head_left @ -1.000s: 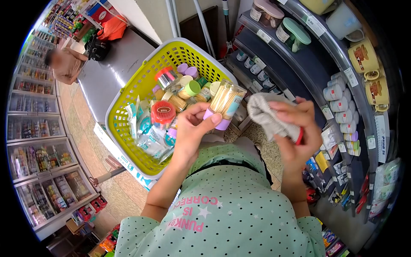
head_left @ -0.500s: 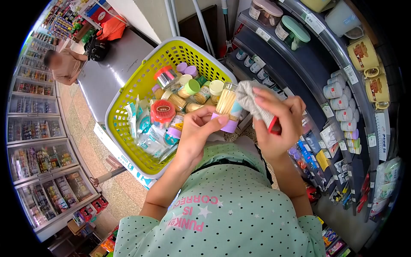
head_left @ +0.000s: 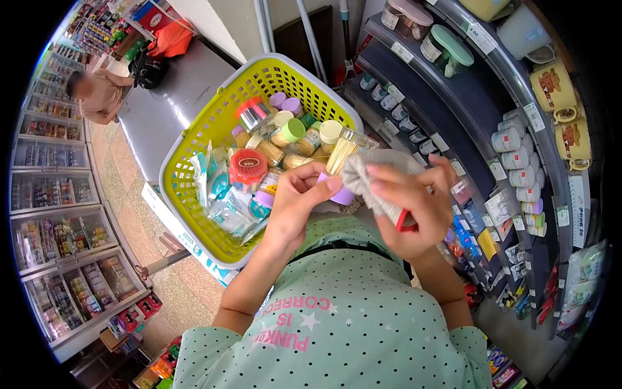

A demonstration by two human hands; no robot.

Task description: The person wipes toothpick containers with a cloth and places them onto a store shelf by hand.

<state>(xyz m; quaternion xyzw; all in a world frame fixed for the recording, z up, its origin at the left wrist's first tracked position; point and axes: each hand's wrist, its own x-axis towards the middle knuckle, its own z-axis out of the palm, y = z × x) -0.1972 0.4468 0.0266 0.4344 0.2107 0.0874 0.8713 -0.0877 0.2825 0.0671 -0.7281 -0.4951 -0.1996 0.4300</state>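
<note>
My left hand (head_left: 299, 198) is closed around the purple-capped end of a clear jar of toothpicks (head_left: 341, 155), held just in front of the basket. In my right hand (head_left: 414, 201) is a grey cloth with a red edge (head_left: 372, 174), bunched over the fingers and lying against the jar's side. The cloth hides part of the jar and its label. Beyond my hands, a yellow-green basket (head_left: 194, 120) with a grey rim holds several toothpick jars (head_left: 269, 150), a red-lidded container (head_left: 247, 166) and clear plastic packets (head_left: 230, 214).
Curved shelves (head_left: 453, 84) on the right carry lidded boxes, bear-print mugs (head_left: 556, 87) and small white jars (head_left: 515, 159). A grey counter (head_left: 146, 133) lies behind the basket. At the far left, a person (head_left: 98, 97) is beside display cases (head_left: 55, 240). Poles (head_left: 304, 32) lean behind the basket.
My right hand has moved slightly left and down, bringing the cloth over the jar's side. The left hand keeps its hold on the jar.
</note>
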